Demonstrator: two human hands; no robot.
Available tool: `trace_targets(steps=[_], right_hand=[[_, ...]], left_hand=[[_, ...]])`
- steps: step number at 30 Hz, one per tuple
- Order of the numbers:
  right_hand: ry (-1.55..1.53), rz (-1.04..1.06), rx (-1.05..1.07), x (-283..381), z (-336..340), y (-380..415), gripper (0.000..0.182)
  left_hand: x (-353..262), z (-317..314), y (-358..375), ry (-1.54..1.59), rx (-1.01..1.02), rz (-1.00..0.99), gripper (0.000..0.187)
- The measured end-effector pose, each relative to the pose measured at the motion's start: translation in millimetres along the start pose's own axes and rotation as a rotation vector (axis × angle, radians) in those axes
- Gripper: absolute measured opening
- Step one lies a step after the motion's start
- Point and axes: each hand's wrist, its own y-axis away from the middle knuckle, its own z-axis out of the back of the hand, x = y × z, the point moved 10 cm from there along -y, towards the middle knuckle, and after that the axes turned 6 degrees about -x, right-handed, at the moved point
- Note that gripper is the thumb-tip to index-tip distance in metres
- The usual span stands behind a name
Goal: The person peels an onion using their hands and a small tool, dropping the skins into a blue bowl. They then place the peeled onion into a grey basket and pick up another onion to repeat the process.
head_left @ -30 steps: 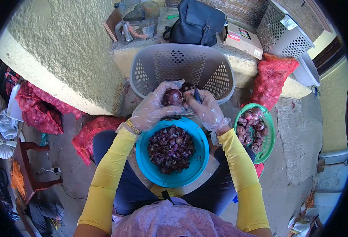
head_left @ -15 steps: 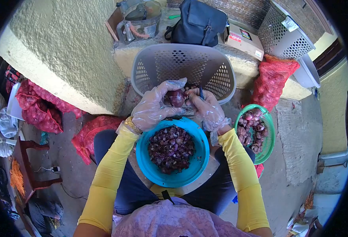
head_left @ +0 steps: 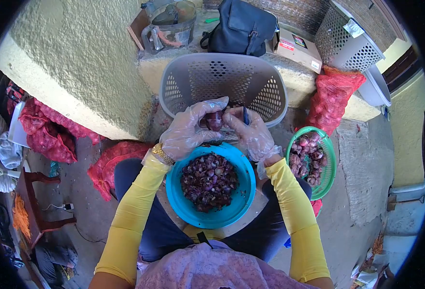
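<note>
My left hand (head_left: 189, 126), in a clear plastic glove, is wrapped round a dark red onion (head_left: 214, 121) above the back rim of a blue basin (head_left: 245, 202). Close on its right, my gloved right hand (head_left: 252, 131) is closed on a small knife (head_left: 245, 115), whose dark blue handle sticks up between the fingers; the blade cannot be made out. Onion skins and scraps (head_left: 208, 183) fill the middle of the basin, which stands between my knees. A grey perforated basket (head_left: 224, 72) is just beyond my hands, partly hidden by them.
A green basket (head_left: 332, 168) of onions stands by my right knee. Red net sacks lie at left (head_left: 118, 161) and stand at right (head_left: 333, 98). Behind, a ledge holds a black backpack (head_left: 246, 29), a cardboard box (head_left: 296, 49) and a clear bucket (head_left: 178, 36). A rough wall (head_left: 82, 62) rises at left.
The onion has turned a little in my left hand. The fingers of my right hand have shifted slightly beside it, and the knife handle is at nearly the same place.
</note>
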Motion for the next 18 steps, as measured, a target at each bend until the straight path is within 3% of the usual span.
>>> trace_targets(steps=[3, 5, 8, 10, 12, 16, 18], right_hand=[[-0.028, 0.037, -0.035, -0.4, 1.0, -1.0, 0.022], [0.013, 0.021, -0.015, -6.3, 2.0, -4.0, 0.020], [-0.042, -0.003, 0.003, -19.8, -3.2, -5.9, 0.020], [-0.136, -0.009, 0.002, -16.5, -2.2, -5.1, 0.020], [-0.027, -0.164, 0.034, -21.3, 3.4, -0.6, 0.021], [-0.056, -0.121, -0.034, -10.5, 10.1, 3.3, 0.024], [0.162, -0.006, -0.113, -9.4, 21.8, 5.7, 0.025]], left_hand=[[1.2, 1.1, -1.0, -0.016, -0.025, -0.005, 0.072], [-8.5, -1.2, -1.0, -0.119, -0.007, -0.144, 0.070], [-3.5, -0.7, -0.4, -0.078, -0.013, -0.179, 0.068], [-8.5, 0.7, -1.0, -0.081, -0.016, -0.135, 0.067], [-7.3, 1.5, -1.0, -0.084, -0.018, -0.091, 0.066], [4.7, 6.7, -0.9, -0.025, -0.021, -0.010, 0.066], [10.4, 7.4, -0.2, -0.062, -0.019, -0.015, 0.065]])
